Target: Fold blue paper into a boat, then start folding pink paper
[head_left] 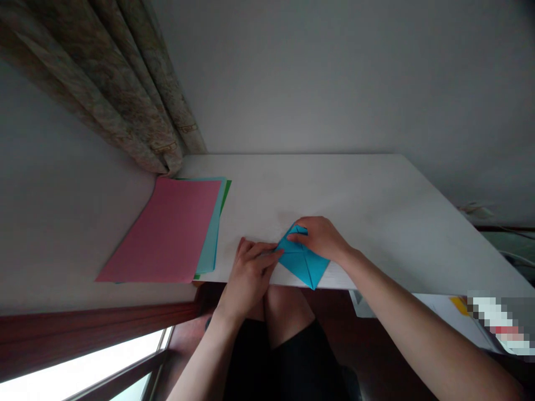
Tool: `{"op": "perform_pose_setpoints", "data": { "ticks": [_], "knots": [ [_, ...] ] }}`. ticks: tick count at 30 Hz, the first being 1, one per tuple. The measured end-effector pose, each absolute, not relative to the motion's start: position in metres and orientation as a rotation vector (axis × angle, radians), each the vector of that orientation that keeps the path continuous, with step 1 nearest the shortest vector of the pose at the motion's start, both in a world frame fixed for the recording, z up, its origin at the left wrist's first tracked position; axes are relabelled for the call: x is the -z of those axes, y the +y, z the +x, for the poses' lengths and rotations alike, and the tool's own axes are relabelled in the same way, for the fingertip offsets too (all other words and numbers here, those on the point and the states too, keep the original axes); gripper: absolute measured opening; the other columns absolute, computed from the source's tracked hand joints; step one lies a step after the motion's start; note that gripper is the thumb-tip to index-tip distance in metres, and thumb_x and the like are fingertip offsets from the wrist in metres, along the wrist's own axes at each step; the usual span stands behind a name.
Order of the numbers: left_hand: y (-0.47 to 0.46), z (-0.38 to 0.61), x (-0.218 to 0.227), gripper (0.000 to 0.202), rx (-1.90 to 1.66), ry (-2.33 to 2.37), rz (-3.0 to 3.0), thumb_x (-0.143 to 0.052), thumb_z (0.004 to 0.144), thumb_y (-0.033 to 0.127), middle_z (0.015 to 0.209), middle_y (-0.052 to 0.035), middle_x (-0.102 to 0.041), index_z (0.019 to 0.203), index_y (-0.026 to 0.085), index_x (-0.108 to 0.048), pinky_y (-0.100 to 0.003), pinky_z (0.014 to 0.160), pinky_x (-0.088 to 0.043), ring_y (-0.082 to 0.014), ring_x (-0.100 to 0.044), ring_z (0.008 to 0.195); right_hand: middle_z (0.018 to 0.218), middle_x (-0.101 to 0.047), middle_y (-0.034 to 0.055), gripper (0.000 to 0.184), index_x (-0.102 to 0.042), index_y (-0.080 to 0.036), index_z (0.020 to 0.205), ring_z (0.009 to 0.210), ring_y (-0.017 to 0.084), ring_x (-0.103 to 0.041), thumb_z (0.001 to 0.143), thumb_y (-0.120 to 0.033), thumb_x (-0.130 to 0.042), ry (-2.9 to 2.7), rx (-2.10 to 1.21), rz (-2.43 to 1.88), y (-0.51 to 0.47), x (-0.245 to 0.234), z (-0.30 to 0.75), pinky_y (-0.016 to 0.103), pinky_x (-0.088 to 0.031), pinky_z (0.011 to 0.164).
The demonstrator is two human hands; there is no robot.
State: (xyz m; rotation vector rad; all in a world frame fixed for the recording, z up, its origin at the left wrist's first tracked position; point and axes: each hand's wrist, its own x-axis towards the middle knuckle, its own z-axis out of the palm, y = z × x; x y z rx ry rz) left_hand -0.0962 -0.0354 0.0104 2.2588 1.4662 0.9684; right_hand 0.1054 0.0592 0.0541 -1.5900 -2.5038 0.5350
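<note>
Blue paper (301, 263), folded into a creased, roughly kite-shaped piece, is laid at the near edge of the white table (376, 211), with its lower point hanging slightly past that edge. It is pressed from both sides by the hands. The left hand (249, 273) is set flat on the table just left of the paper, its fingers held close together and stretched toward the paper's left corner, which is touched by the fingertips. The right hand (322, 236) is laid over the paper's upper right part; its fingers are curled down, and the top folded flap is pinched or pressed under the fingertips, though the exact grip cannot be told.

Sheets are stacked well to the left on the same table: a pink sheet (167, 231) is on top, a light blue sheet (212, 234) shows along its right edge, and a green sheet (226, 192) peeks out beyond that. A patterned curtain (125, 89) hangs at the upper left, touching the table's far left corner. The wall behind is plain. Bare knees and dark shorts are seen under the table's edge, between the forearms.
</note>
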Motion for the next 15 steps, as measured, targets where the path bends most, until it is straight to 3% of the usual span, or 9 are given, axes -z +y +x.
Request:
{"op": "perform_pose_setpoints", "data": {
  "ticks": [9,15],
  "knots": [
    [-0.042,-0.092,-0.010,0.039,-0.852,1.538,2.384,-0.055,0.094,0.013,0.119,-0.0064,-0.065,0.128,0.031,-0.065,-0.061,0.110,-0.037,-0.0257,-0.052,0.107,0.063,-0.061,0.0003,0.034,-0.058,-0.020,0.060,0.062,0.015,-0.052,0.082,-0.042,-0.072,-2.484,-0.537,-1.672,0.070,-0.054,0.097,0.029,-0.026,0.057],
    [-0.045,-0.090,-0.011,0.042,-0.791,1.590,2.446,-0.051,0.093,0.010,0.121,-0.0084,-0.062,0.129,0.027,-0.064,-0.063,0.111,-0.035,-0.0275,-0.051,0.107,0.071,-0.070,0.0007,0.014,-0.070,-0.020,0.075,0.066,0.015,-0.060,0.083,-0.032,-0.068,-2.267,-0.707,-1.602,0.069,-0.053,0.109,0.027,-0.036,0.060]
  ]
}}
